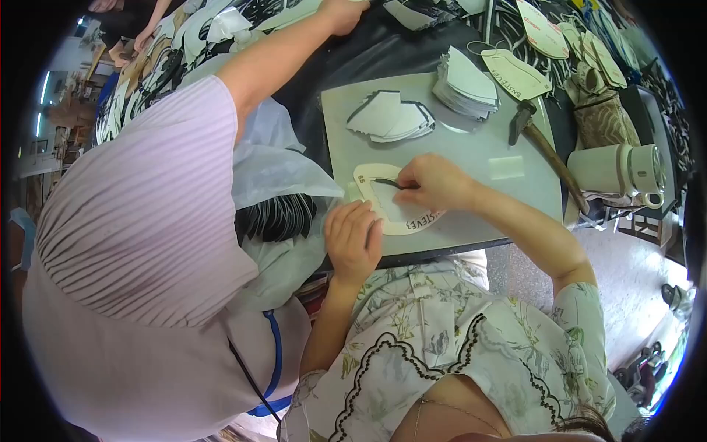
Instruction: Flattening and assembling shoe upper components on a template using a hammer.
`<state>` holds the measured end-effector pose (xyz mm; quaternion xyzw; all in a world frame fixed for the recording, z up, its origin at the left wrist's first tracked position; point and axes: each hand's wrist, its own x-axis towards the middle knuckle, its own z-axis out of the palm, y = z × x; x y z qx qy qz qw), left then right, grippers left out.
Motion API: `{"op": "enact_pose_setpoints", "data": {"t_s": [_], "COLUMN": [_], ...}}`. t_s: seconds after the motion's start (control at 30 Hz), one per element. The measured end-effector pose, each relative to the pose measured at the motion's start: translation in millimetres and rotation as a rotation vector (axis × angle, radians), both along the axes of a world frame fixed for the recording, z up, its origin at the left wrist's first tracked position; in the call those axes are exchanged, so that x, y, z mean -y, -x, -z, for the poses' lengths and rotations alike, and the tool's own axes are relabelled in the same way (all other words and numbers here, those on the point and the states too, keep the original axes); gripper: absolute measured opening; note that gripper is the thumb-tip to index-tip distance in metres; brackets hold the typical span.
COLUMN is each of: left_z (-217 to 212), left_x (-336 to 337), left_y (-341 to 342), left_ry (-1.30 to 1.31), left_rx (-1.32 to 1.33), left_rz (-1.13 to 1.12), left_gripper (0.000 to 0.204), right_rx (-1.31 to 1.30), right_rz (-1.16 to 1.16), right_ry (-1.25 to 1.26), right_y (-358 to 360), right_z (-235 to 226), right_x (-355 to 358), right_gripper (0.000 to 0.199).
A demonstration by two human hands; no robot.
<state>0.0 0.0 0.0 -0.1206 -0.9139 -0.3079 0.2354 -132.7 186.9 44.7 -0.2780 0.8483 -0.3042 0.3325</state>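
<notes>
- A cream cardboard template point(394, 210), rounded at one end and printed along its lower edge, is laid flat on the grey cutting mat point(471, 155) near the mat's front edge.
- The left hand point(353, 239) is spread flat, fingers together, and pressed down on the template's lower left part, at the mat's front corner.
- The right hand point(434, 183) is closed in a pinch around a thin dark marking tool point(390, 182), whose tip is set against the template's inner upper edge.
- The template lies between the two hands: under the left fingertips and just beside and below the right hand's knuckles.
- For a clean line, it is judged that the template is best kept pinned without any slip while the tool tip is drawn snug along the edge, held at a steady tilt.
- The left fingers are best kept clear of the tool's path, since they rest close to the outline being followed.
- Two stacks of cut white pieces point(394, 118) point(465, 85) are seen at the far side of the mat, and a hammer point(541, 140) lies along its right edge.
- A neighbouring person in a lilac top point(140, 206) is seated close on the left, an arm reaching across the black table point(353, 62).
</notes>
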Motion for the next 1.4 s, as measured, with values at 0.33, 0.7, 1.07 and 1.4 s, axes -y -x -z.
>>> {"op": "enact_pose_setpoints", "data": {"t_s": [0.33, 0.7, 1.07, 1.4], "left_z": [-0.9, -8.8, -10.9, -6.9], "left_x": [-4.8, -5.4, -11.3, -7.4], "left_y": [-0.9, -0.9, -3.7, -3.4], "left_ry": [0.01, 0.084, 0.21, 0.16], "left_rx": [0.012, 0.062, 0.178, 0.102], "left_rz": [-0.012, 0.0, -0.048, -0.03], "left_gripper": [0.019, 0.031, 0.045, 0.037], "right_rx": [-0.026, -0.096, -0.078, -0.046], "right_rz": [0.04, 0.013, 0.057, 0.037], "right_ry": [-0.001, -0.077, -0.016, 0.025], "right_y": [-1.5, -4.9, -7.6, -2.6], "right_z": [1.6, 0.0, 6.4, 9.3], "right_x": [-2.6, 4.2, 3.2, 0.5], "right_gripper": [0.02, 0.018, 0.018, 0.019]}}
